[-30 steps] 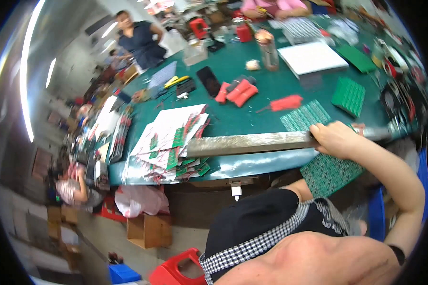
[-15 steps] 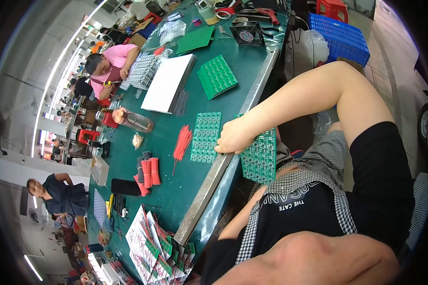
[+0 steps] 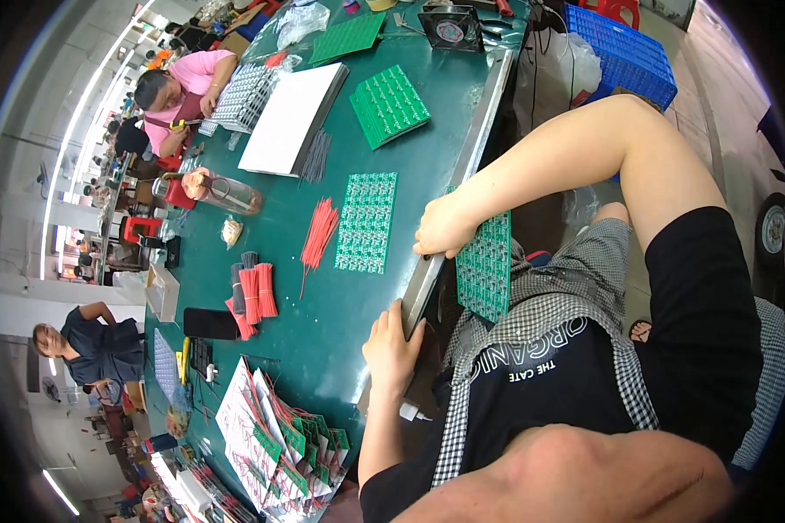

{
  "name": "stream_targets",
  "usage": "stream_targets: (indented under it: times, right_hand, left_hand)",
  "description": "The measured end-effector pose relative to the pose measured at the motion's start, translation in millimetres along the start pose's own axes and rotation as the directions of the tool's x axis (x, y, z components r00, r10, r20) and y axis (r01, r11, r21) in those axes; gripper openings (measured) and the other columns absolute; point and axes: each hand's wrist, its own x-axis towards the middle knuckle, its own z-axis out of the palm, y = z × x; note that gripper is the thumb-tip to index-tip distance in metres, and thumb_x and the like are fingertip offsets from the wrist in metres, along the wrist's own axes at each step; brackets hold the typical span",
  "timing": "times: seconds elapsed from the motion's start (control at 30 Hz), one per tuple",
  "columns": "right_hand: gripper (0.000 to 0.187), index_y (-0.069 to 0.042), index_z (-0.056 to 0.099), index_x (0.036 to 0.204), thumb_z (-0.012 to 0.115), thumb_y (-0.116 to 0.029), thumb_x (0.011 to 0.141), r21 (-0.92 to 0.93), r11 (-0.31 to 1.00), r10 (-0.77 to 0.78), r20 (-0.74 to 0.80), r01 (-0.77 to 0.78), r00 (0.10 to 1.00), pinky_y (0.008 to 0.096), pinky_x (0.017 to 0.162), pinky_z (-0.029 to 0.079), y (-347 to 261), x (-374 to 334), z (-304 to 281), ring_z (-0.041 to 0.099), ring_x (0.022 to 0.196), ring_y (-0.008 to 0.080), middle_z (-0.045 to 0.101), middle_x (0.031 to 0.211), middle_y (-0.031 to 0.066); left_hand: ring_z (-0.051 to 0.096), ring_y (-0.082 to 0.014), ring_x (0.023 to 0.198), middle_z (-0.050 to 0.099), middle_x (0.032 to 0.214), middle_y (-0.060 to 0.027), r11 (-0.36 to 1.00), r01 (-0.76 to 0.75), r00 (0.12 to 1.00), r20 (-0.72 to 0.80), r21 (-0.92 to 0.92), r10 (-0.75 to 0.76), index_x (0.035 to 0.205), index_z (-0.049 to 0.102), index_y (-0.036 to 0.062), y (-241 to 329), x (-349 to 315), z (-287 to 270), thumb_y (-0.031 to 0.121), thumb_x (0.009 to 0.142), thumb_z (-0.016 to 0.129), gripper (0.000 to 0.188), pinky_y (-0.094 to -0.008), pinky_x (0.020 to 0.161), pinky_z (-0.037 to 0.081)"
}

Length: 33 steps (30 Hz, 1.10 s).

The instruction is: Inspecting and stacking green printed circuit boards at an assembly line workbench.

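Along the worktop's near edge (image 3: 485, 122), left hand (image 3: 391, 349) and right hand (image 3: 446, 227) grip a metal bar (image 3: 420, 286), likely stiff, weighty; spaced holds should suit it.

One metal bar (image 3: 423, 288), one phone (image 3: 209, 324), one bottle (image 3: 227, 193) — one black fan (image 3: 450, 31), one loose red wire bunch (image 3: 320, 228).

I see bright tube lights (image 3: 60, 493) at the frame's left, soft glare on my desk (image 3: 314, 322), and straight lines bending toward black corners.
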Motion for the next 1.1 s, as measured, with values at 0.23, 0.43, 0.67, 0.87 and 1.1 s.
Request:
stream_targets:
  times: [0.23, 0.43, 0.67, 0.87, 1.1]
  right_hand:
    - [0.037, -0.001, 0.053, 0.097, 0.066, -0.026, 0.074, -0.096, 0.995, -0.026, -0.068, 0.019, 0.997, 0.0437, 0.069, 0.049, 3, -9, -11, 0.061, 0.082, 0.0337, 0.055, 0.099, 0.0176]
    - [0.041, -0.002, 0.052, 0.097, 0.067, -0.032, 0.073, -0.01, 0.993, 0.111, -0.185, -0.115, 0.976, 0.044, 0.065, 0.05, 4, -23, -2, 0.06, 0.079, 0.0344, 0.05, 0.101, 0.0183]
    - [0.033, -0.002, 0.063, 0.085, 0.062, -0.035, 0.081, 0.714, 0.618, 0.696, -0.303, -0.328, 0.651, 0.0323, 0.063, 0.046, 29, -139, 62, 0.06, 0.073, 0.0216, 0.062, 0.074, 0.0125]
    - [0.033, -0.002, 0.065, 0.089, 0.06, -0.035, 0.085, 0.979, -0.165, 0.931, 0.114, 0.12, 0.348, 0.0232, 0.067, 0.042, 7, -163, 159, 0.054, 0.071, 0.0071, 0.062, 0.078, 0.0003]
    - [0.026, 0.0, 0.052, 0.107, 0.058, -0.017, 0.087, 0.586, -0.183, 0.982, 0.139, 0.789, 0.124, 0.0297, 0.084, 0.046, -33, -132, 183, 0.059, 0.091, 0.0142, 0.061, 0.1, 0.0065]
  left_hand:
    - [0.058, -0.0269, 0.077, 0.054, 0.081, -0.0103, 0.998, -0.035, 0.997, -0.071, -0.044, 0.032, 0.112, 0.054, 0.0032, -3, 11, -10, 0.02, 0.069, 0.068, 0.048, -0.0381, 0.062, 0.047]
    - [0.058, -0.0265, 0.075, 0.053, 0.08, -0.0104, 0.996, -0.088, 0.992, -0.095, -0.018, 0.086, 0.114, 0.053, 0.0022, -9, 12, 5, 0.024, 0.071, 0.069, 0.05, -0.0364, 0.06, 0.048]
    - [0.056, -0.0226, 0.071, 0.053, 0.081, -0.0073, 0.975, -0.149, 0.973, -0.152, 0.165, 0.175, 0.116, 0.052, 0.0026, -22, 12, 13, 0.032, 0.075, 0.068, 0.052, -0.0321, 0.055, 0.047]
    - [0.055, -0.0237, 0.08, 0.053, 0.085, -0.0076, 0.904, -0.199, 0.954, -0.136, 0.378, 0.267, 0.116, 0.051, 0.0023, -21, 8, 21, 0.031, 0.077, 0.066, 0.05, -0.0333, 0.062, 0.048]
    - [0.054, -0.0321, 0.087, 0.05, 0.102, -0.0167, 0.964, -0.195, 0.957, -0.181, 0.181, 0.227, 0.122, 0.045, 0.0015, 9, 64, 25, 0.026, 0.085, 0.055, 0.046, -0.039, 0.069, 0.047]
